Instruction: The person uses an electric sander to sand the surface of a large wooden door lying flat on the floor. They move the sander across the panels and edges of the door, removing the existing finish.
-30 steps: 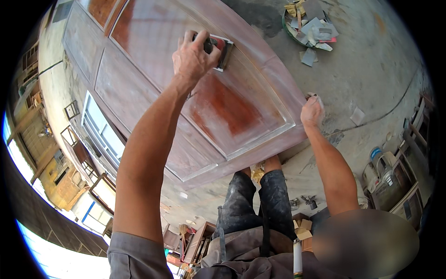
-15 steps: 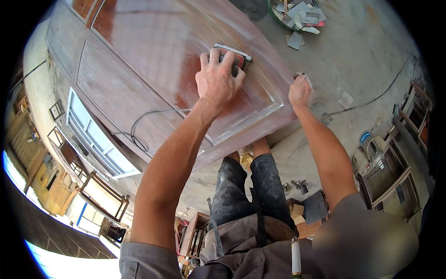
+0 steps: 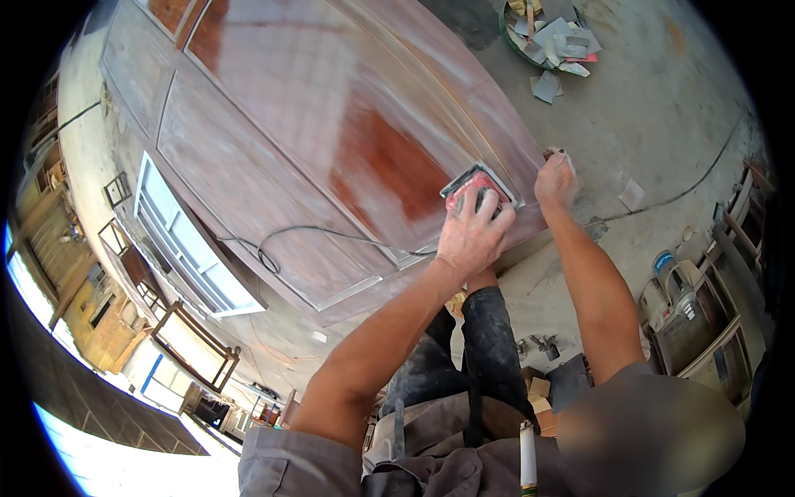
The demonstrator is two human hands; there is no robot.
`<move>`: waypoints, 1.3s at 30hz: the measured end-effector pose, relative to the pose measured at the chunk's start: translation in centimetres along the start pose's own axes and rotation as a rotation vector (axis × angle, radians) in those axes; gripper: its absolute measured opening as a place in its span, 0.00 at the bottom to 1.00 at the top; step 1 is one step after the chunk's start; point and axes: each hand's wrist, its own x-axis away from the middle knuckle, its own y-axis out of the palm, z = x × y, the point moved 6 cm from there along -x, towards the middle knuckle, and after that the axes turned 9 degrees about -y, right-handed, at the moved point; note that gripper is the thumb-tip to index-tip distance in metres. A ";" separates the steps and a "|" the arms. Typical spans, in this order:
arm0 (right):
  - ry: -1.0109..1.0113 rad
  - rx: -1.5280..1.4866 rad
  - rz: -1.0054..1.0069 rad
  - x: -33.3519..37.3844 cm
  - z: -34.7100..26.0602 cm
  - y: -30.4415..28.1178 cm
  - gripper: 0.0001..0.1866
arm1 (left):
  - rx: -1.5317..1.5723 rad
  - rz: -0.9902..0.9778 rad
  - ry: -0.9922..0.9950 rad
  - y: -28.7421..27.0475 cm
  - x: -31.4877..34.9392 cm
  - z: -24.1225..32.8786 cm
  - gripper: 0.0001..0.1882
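Observation:
A large wooden door panel (image 3: 273,124) with raised mouldings lies before me, coated in pale dust, with red-brown patches (image 3: 385,166) showing. My left hand (image 3: 474,236) is wrapped round a red electric sander (image 3: 470,184), whose flat pad rests at the panel's near right corner, against the moulding. A dark cord (image 3: 331,234) trails leftward from it over the panel. At the panel's right edge is my right hand (image 3: 556,180), its fingers curled closed. Something pale and dusty shows by its fingers, too unclear to name.
A green-rimmed basin (image 3: 507,37) full of sandpaper sheets and scraps stands on the floor at the far right. A cable (image 3: 687,178) runs across the floor. Wooden frames (image 3: 716,331) lean at right, and a white louvred panel (image 3: 186,240) is at left.
My left hand has drawn the sander nearer and to the right, into the corner of the panel. More of the red-brown patch shows. My right hand stays at the edge.

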 end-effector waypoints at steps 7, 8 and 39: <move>0.047 -0.018 -0.066 0.0 0.8 0.4 0.26 | -0.073 0.094 -0.190 -8.0 -8.7 -11.4 0.16; 0.043 -0.020 -0.052 0.1 0.8 0.3 0.26 | -0.106 0.108 -0.192 -8.9 -9.7 -13.1 0.16; 0.066 0.045 -0.018 -0.1 0.6 0.1 0.27 | 0.013 0.203 -0.527 -4.0 4.2 -9.3 0.16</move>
